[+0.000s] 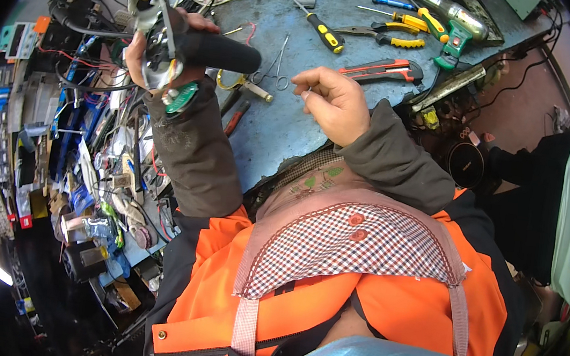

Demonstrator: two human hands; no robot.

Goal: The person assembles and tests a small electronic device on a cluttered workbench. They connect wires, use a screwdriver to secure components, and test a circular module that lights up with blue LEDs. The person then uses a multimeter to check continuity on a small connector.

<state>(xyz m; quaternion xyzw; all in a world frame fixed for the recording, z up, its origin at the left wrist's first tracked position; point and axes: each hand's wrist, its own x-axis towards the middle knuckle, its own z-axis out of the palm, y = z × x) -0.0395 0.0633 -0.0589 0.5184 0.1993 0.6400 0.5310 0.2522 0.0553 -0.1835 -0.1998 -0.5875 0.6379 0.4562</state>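
Note:
My left hand (135, 59) is raised over the left part of the blue worktop (292, 115), wrapped around a power tool (215, 50). The tool has a black cylindrical body, a bare metal disc-shaped part and a green piece underneath. Some of my left fingers are hidden behind it. To its right, my right hand (339, 107) is held over the worktop with fingers curled and thumb against the index finger. A tiny pale bit shows at the pinch, too small to name. Ring-handled forceps (281, 72) lie between the hands, near my right fingertips.
Beyond my right hand lie a red-and-black utility knife (385, 70), pliers (385, 37), a yellow-and-black screwdriver (324, 33) and a green-handled tool (454, 46). Cables and loose parts (117, 166) crowd the left side. A yellow ring (228, 81) sits below the power tool.

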